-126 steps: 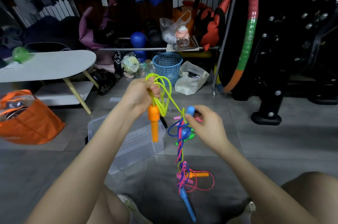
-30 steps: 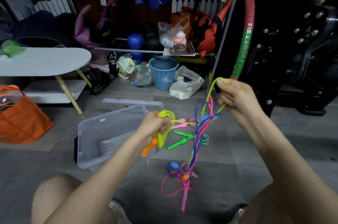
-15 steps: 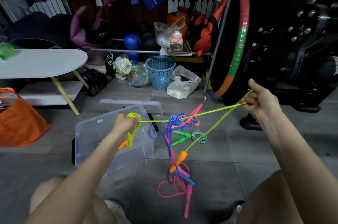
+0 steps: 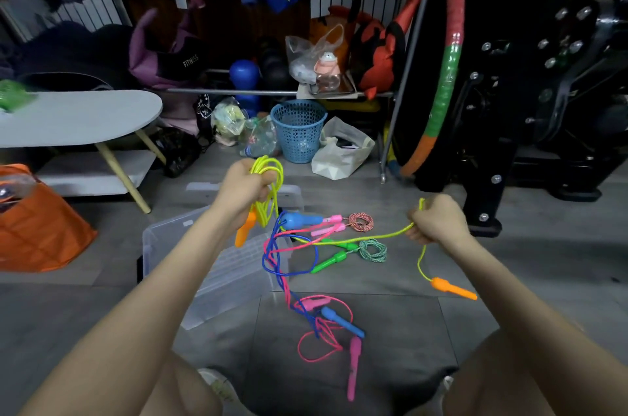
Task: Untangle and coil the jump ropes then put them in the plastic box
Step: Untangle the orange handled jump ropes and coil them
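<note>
1. Yellow-green jump rope with orange handles [image 4: 266,211]: several loops are bunched in the left hand [image 4: 248,186], whose fingers curl tight round them. 1 orange handle [image 4: 245,230] hangs just below that fist.
2. The cord runs across to the right hand [image 4: 436,223], which is clenched round it. The 2nd orange handle [image 4: 453,290] dangles beneath.
3. A tangle of blue and pink plastic ropes [image 4: 289,266] hangs from that span, trailing onto the grey tiled floor [image 4: 390,330].
4. The clear plastic box [image 4: 238,273] sits open under the left forearm.
5. Beyond lie 2 coiled braided ropes, a green-handled rope [image 4: 372,250] and a pink-handled rope [image 4: 362,222].
</note>
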`<state>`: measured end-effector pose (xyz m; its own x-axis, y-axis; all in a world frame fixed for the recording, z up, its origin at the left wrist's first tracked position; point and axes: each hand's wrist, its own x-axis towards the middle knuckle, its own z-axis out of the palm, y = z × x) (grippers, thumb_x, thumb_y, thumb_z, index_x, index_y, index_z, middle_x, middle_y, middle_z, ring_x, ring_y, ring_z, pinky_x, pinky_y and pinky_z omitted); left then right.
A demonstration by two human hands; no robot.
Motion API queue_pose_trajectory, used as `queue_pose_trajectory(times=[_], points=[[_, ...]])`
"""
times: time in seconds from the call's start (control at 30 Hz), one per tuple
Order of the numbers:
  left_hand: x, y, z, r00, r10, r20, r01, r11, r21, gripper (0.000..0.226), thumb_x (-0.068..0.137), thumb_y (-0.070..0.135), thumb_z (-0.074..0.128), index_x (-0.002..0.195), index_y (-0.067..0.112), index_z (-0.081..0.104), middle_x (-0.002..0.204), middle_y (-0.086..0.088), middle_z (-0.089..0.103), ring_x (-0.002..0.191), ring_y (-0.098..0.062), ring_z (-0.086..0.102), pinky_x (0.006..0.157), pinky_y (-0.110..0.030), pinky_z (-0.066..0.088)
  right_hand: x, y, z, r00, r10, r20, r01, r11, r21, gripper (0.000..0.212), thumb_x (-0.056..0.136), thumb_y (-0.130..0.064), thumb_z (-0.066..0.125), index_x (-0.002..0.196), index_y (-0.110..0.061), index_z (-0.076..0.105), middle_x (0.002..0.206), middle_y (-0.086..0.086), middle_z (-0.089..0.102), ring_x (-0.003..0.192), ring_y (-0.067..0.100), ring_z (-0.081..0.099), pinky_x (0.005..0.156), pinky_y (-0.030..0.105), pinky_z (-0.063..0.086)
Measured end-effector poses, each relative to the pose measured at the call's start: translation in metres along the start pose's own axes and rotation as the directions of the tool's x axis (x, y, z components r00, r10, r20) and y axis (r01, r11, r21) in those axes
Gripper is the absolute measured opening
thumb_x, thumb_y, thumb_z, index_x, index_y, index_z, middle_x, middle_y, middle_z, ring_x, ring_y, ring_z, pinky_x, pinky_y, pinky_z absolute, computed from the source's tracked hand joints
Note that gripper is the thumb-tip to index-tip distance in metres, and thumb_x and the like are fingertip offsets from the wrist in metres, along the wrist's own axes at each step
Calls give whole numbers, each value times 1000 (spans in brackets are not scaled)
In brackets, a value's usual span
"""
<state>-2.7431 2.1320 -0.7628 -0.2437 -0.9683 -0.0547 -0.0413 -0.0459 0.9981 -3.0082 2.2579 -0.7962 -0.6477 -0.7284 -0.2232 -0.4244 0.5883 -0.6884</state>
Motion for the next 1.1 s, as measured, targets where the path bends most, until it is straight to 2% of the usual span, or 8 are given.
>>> queue_pose_trajectory(times=[0.17, 0.23, 0.33, 0.4, 0.57, 0.7, 0.87, 1.1], points=[[-10, 30, 7, 980, 56, 189, -35, 993, -114, 28, 88, -13, 41, 71, 9, 42, 43, 8, 40, 34, -3, 29, 38, -17, 20, -18, -4, 12, 996, -86, 25, 83, 781, -619, 21, 85, -27, 53, 90, -11, 65, 101, 11, 69, 99, 28, 64, 73, 27, 44], [-14, 44, 10, 961, 96, 260, -69, 992, -108, 30, 87, -14, 40, 68, 9, 41, 44, 7, 39, 36, -4, 28, 40, -18, 19, -24, -8, 22, 982, -177, 64, 171, 697, -696, 31, 89, -38, 53, 105, -12, 63, 112, 9, 65, 106, 28, 60, 76, 28, 43], [-20, 61, 18, 935, 133, 329, -107, 990, -95, 28, 85, -14, 42, 69, 9, 41, 51, 3, 34, 37, -5, 28, 41, -19, 20, -34, -20, 37, 894, -413, 175, 447, 853, -270, 34, 88, -43, 57, 112, -21, 64, 114, 2, 66, 107, 21, 61, 84, 29, 45], [-24, 72, 24, 920, 144, 365, -106, 987, -124, 25, 83, -11, 46, 69, 10, 41, 54, 1, 34, 37, -4, 29, 42, -18, 21, -40, -32, 49, 812, -526, 253, 533, 845, 44, 38, 85, -38, 63, 120, -22, 61, 120, -2, 64, 111, 13, 58, 95, 30, 44], [-29, 104, 32, 906, 171, 388, -79, 967, -241, 28, 89, -8, 41, 69, 12, 39, 46, 8, 33, 36, -3, 28, 44, -18, 20, -45, -57, 74, 758, -585, 289, 552, 811, 194, 15, 86, -29, 62, 90, -17, 70, 91, 9, 72, 87, 23, 67, 81, 42, 53], [-21, 108, 23, 940, 165, 298, -116, 978, -174, 29, 90, -6, 43, 68, 11, 42, 49, 5, 31, 37, -4, 27, 44, -19, 19, -47, -54, 71, 755, -545, 363, 344, 802, 489, 17, 91, -9, 55, 76, -12, 62, 86, 17, 69, 82, 25, 67, 85, 40, 51], [-14, 86, 5, 967, 41, 250, -16, 995, -101, 27, 92, -3, 45, 69, 11, 42, 53, 4, 32, 35, -3, 29, 39, -16, 23, -40, -54, 48, 848, -522, 93, 326, 650, 686, 15, 92, -8, 53, 78, -10, 57, 48, -3, 51, 45, 9, 49, 47, 17, 41], [-21, 58, 0, 939, -124, 321, 145, 989, -42, 24, 94, 3, 44, 72, 12, 43, 43, 8, 27, 36, -4, 26, 39, -17, 21, -35, -92, 7, 796, -566, -216, 523, 464, 715, 21, 93, -13, 54, 76, -23, 60, 45, -9, 41, 46, 8, 35, 46, 18, 30]])
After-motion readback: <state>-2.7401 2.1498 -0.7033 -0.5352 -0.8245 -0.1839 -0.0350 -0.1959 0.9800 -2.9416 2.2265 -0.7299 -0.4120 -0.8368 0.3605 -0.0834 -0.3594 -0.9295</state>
